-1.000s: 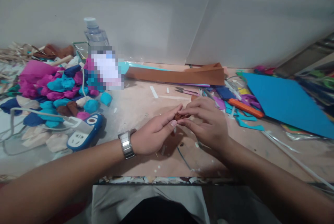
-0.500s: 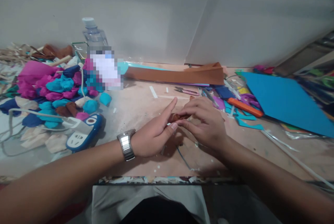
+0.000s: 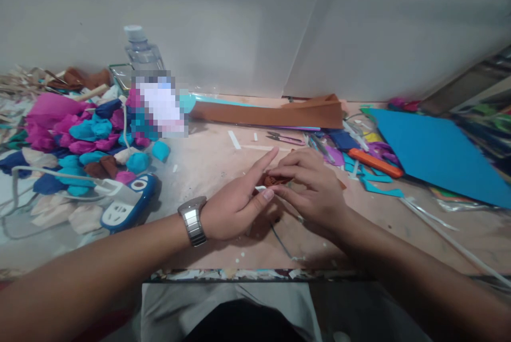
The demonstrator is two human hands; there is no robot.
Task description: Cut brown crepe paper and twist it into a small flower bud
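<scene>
A small bunched piece of brown crepe paper (image 3: 275, 180) is held between my two hands over the middle of the table. My left hand (image 3: 239, 201), with a metal watch (image 3: 193, 222) on its wrist, has its thumb against the near side of the piece and its index finger raised. A white tip shows beside the left thumb. My right hand (image 3: 315, 188) pinches the same brown paper between thumb and fingers from the right. A strip of brown paper sticks out past the right hand's far side. Part of the piece is hidden by the fingers.
Pink, blue and cream paper puffs (image 3: 91, 126) lie heaped at the left by a blue power strip (image 3: 133, 201) and a bottle (image 3: 143, 52). A folded brown sheet (image 3: 267, 115), thread snips (image 3: 285, 138), an orange utility knife (image 3: 375, 163) and a blue sheet (image 3: 439, 156) lie behind and right.
The brown paper has turned a little between my fingers and shows more of its gathered folds. My left index finger has shifted slightly right. The things on the table stay put.
</scene>
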